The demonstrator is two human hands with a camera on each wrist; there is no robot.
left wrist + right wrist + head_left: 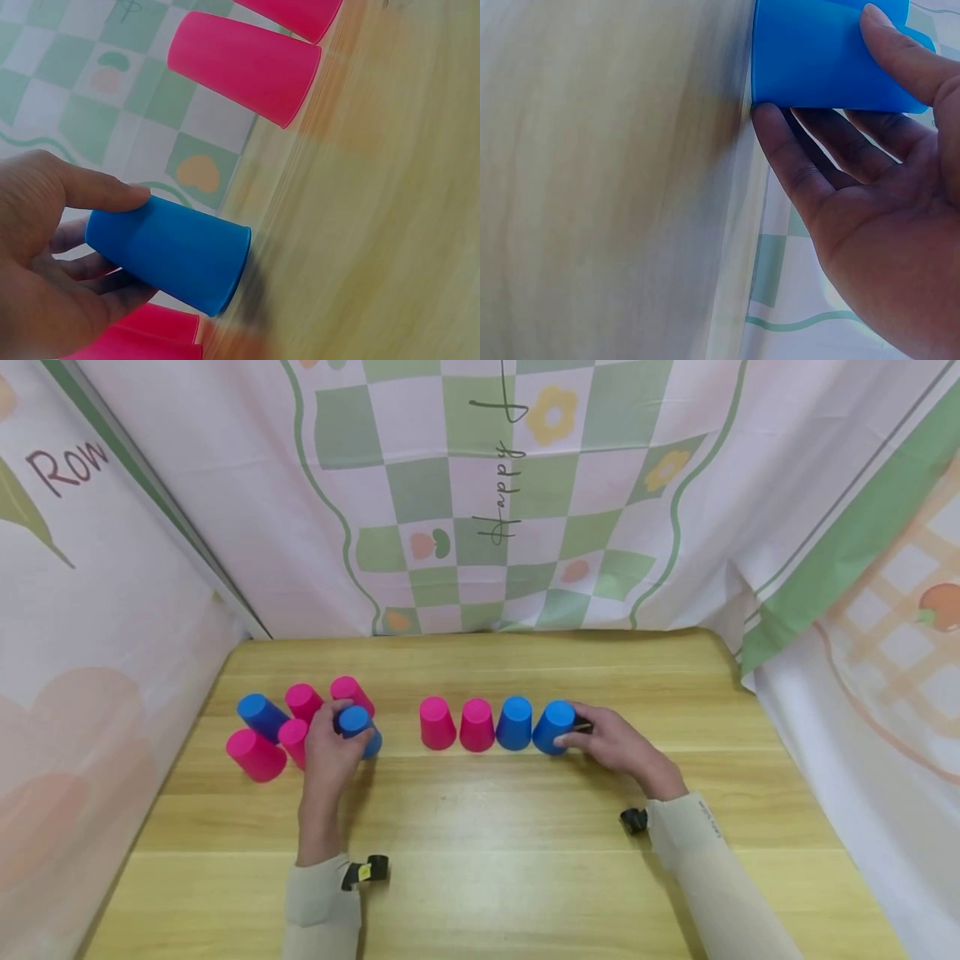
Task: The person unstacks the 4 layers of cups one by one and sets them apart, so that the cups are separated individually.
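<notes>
My left hand grips an upside-down blue cup at the right side of the left-hand cluster, thumb on one side and fingers round the other. In the left wrist view this blue cup has its rim close over the table. At the right end of a row, my right hand holds another upturned blue cup between thumb and fingers. The right wrist view shows the thumb on that blue cup and the fingers along its other side. Beside it in the row stand a blue cup and two pink cups.
Around the left hand stand several upturned cups, among them a blue cup, a front pink cup and a rear pink cup. Printed curtains hang behind and beside the wooden table.
</notes>
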